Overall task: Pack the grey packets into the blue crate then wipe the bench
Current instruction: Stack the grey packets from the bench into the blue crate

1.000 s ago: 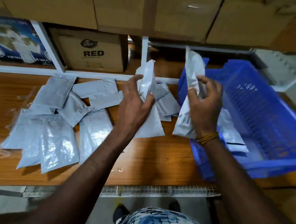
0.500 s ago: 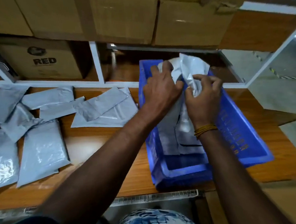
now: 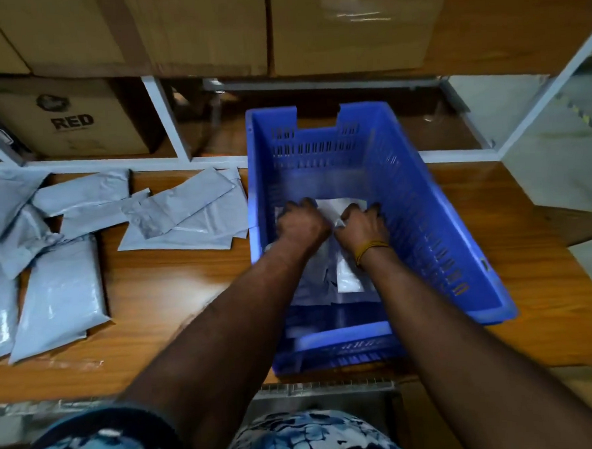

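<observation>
The blue crate [image 3: 435,224] stands on the wooden bench [image 3: 175,299], right of centre. Both my hands are down inside it. My left hand [image 3: 299,224] and my right hand [image 3: 363,226] sit side by side, fingers curled on grey packets [image 3: 334,205] held against the crate floor. More packets lie under my wrists, one with a white label [image 3: 347,278]. Several grey packets [image 3: 61,291] lie spread over the bench's left side, the nearest [image 3: 180,209] just left of the crate.
Cardboard boxes [image 3: 76,122] fill the white-framed shelf [image 3: 166,124] behind the bench, one marked RED. More boxes [image 3: 191,27] sit on the shelf above. A metal rail [image 3: 330,387] runs along the bench's front edge. Grey floor shows at the right.
My hands carried two packets from over the bench into the crate and lowered them from rim height to the floor. The view swung right, onto the crate.
</observation>
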The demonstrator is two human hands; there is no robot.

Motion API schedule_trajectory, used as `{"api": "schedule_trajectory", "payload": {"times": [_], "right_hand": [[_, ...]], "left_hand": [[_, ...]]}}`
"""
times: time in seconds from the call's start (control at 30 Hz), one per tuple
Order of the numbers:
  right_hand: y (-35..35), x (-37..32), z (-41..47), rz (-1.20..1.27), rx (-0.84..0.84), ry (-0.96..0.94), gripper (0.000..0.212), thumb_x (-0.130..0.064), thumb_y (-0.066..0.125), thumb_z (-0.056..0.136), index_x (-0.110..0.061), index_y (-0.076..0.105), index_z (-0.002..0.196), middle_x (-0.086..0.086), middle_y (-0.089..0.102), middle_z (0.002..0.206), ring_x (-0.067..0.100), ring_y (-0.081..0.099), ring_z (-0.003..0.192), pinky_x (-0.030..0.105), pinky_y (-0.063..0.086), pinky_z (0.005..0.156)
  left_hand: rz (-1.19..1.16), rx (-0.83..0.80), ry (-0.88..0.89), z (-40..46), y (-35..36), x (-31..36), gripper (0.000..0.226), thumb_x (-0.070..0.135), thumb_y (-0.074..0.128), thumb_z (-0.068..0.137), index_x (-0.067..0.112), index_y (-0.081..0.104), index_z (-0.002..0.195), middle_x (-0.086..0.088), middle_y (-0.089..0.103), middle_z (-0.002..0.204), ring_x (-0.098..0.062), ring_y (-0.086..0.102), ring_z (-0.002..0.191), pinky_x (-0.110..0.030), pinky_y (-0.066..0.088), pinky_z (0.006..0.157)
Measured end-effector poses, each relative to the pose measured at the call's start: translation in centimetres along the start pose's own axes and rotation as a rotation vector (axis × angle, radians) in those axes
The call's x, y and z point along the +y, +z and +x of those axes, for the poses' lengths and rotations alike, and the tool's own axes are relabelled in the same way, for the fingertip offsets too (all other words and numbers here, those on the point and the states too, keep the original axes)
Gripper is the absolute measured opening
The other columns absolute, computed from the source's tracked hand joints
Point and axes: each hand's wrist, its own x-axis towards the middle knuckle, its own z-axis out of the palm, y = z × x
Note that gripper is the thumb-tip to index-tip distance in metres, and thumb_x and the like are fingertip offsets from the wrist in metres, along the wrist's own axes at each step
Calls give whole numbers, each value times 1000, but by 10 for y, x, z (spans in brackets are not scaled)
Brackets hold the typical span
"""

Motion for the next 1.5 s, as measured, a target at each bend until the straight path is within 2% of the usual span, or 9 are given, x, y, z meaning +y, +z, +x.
{"api": "schedule_trajectory", "payload": {"times": [0.1,0.23,0.3,0.6,0.77,0.93,1.17,1.33,1.5], "right_hand": [[10,5,2,-15,-139,41,51,-42,58,91,-16,51,135,25,29,145,45,37,130,50,36,109],[9,1,-1,-22,-295,41,64,-52,56,78,-21,53,134,25,36,147,44,40,130,54,38,108],[-2,-5,-6,53,-213,41,52,-39,59,86,-24,52,135,22,35,145,43,39,131,54,35,110],[-31,-75,-56,431,339,-367,25,-31,62,87,-26,62,111,7,49,117,32,55,109,51,48,93],[-18,-138,-79,529,325,-608,23,-22,63,85,-23,65,109,8,49,111,29,58,101,41,50,89],[22,-201,-82,370,38,-729,33,-29,62,86,-27,60,119,8,46,120,31,55,107,44,49,94],[89,-286,-59,18,-407,-662,52,-40,58,93,-24,46,141,19,39,140,39,48,124,40,39,105],[152,-325,-32,-1,-349,-530,56,-50,53,94,-30,39,144,17,29,145,44,39,129,53,37,108],[195,-358,0,24,-316,-382,61,-63,38,96,-48,17,151,5,-1,164,46,1,147,68,12,114]], "left_hand": [[70,-131,-23,5,7,-5,63,43,53,93,11,37,145,-23,40,145,-41,41,134,-45,42,103],[87,-274,-6,44,30,-18,62,58,56,73,23,61,125,-7,64,128,-35,61,109,-44,55,86],[23,-231,10,8,0,-8,43,38,52,91,13,62,124,-12,63,125,-35,59,113,-43,50,92],[-419,549,376,-61,-84,-56,24,15,57,85,15,71,105,-5,68,102,-18,61,93,-28,47,80],[-505,769,135,-80,-98,-151,20,12,57,88,21,69,100,8,65,98,-3,55,81,-10,39,68],[-480,704,-138,-85,-93,-250,21,18,56,87,30,68,101,7,66,102,-11,59,75,-27,44,68],[-314,545,-328,-73,-91,-348,30,24,56,88,21,65,117,-10,59,115,-29,59,103,-37,49,81],[-169,354,-509,-52,-88,-397,56,38,58,92,24,41,143,-17,38,140,-39,42,126,-50,44,96],[-100,180,-473,-27,-82,-424,82,60,56,88,36,14,153,-17,11,157,-49,21,139,-64,34,104]]}}
